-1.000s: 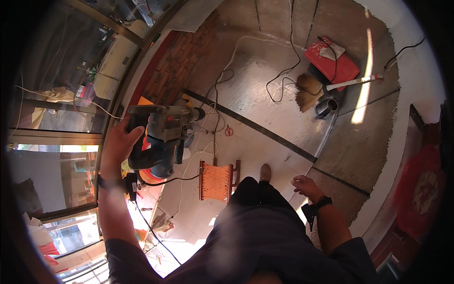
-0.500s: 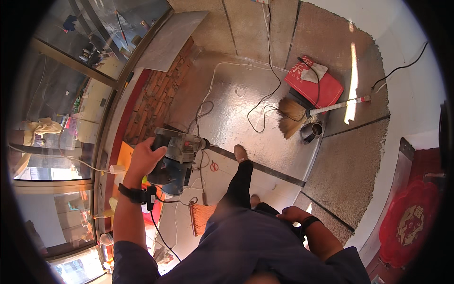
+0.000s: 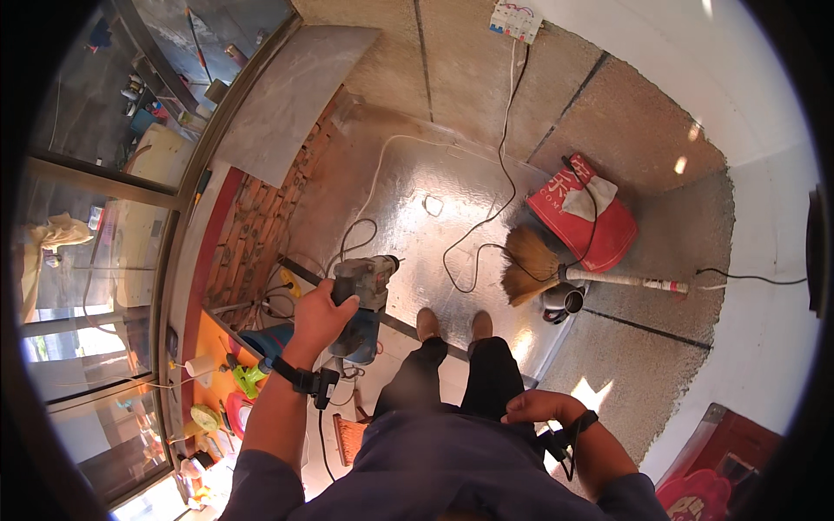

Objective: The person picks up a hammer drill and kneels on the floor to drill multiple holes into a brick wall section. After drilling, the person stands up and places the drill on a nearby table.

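My left hand (image 3: 321, 321) is wrapped round the black handle of a rotary hammer drill (image 3: 373, 291), a grey and blue power tool. I carry it off the floor beside my left leg, its chuck pointing away to the right. No long bit shows in the chuck. Close to my waist, my right hand (image 3: 546, 405) has its fingers curled in, with nothing visible in them. A strap with a small black device sits on each wrist, with a cable. Both my shoes (image 3: 428, 324) stand side by side at the near edge of the shiny floor sheet (image 3: 452, 234).
Ahead to the right, a broom (image 3: 532, 263) lies by a red bag (image 3: 599, 230) and a dark metallic cylinder (image 3: 563, 300). A black cable (image 3: 476, 227) loops over the sheet from a breaker box (image 3: 515, 22). Bricks (image 3: 261, 208) and a grey board (image 3: 295, 87) line the window side.
My trailing foot has come up level with the other. The drill has moved right and slightly forward in view, still in my left hand. My right hand stays near my waist.
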{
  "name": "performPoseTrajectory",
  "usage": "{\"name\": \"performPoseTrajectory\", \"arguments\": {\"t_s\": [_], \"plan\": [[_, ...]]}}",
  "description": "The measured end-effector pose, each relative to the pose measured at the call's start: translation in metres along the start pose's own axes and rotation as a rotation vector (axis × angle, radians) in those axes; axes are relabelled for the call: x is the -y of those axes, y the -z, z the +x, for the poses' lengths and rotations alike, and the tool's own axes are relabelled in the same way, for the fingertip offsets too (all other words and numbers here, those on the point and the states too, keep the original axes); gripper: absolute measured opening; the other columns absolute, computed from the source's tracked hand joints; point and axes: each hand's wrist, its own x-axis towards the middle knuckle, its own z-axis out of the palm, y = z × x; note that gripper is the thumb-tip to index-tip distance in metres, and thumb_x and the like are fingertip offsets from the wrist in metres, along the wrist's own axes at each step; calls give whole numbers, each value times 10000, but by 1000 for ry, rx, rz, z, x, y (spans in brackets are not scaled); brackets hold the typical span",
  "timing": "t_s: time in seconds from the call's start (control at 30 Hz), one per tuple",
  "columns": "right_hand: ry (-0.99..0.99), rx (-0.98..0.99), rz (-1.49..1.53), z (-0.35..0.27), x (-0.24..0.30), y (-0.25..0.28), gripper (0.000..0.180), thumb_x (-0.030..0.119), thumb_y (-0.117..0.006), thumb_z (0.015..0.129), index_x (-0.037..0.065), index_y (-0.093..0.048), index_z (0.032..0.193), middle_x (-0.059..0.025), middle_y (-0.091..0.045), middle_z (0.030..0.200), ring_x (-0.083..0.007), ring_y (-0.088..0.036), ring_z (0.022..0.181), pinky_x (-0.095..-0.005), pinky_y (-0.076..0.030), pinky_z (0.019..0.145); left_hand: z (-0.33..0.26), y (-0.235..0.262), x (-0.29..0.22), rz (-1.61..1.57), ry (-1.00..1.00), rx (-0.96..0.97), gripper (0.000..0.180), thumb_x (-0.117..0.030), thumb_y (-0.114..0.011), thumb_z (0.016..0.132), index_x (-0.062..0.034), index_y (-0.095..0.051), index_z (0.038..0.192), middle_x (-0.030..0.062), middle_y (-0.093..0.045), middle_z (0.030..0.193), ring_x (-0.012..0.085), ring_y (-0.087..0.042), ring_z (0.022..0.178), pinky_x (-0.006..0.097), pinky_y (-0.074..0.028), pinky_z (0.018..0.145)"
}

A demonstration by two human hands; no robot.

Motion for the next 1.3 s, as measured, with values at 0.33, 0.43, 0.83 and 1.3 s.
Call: {"name": "performPoseTrajectory", "arguments": {"t_s": [0.33, 0.43, 0.83, 1.3], "plan": [[-87, 208, -50, 10, 65, 309, 345, 400, -636, 859, 87, -610, 716, -5, -536, 635, -107, -496, 557, -286, -424, 508, 266, -70, -124, -60, 113, -17, 389, -336, -679, 753, 6, -596, 918, 211, -633, 739, 376, -632, 726, 417, -492, 636], [-98, 177, -29, 45, 85, 422, 330, 391, -631, 862, 72, -613, 783, -13, -563, 675, -107, -525, 555, -261, -443, 524, 361, -115, -143, -121, 133, -74, 370, -324, -685, 754, 4, -592, 897, 198, -622, 698, 355, -628, 668, 403, -486, 600], [81, -337, 671, 435, 85, 669, 392, 409, -526, 950, 64, -540, 1136, -80, -601, 1038, -190, -629, 891, -318, -513, 817, 615, -331, -6, -352, 185, -98, 334, -277, -716, 755, -1, -580, 887, 125, -582, 591, 248, -582, 521, 341, -465, 518], [133, -536, 914, 673, 73, 770, 587, 502, -533, 912, 58, -470, 1291, -110, -567, 1164, -264, -613, 982, -405, -476, 880, 720, -413, 135, -389, 172, -42, 351, -242, -731, 729, 18, -573, 906, 134, -584, 590, 241, -593, 507, 328, -477, 503]]}}
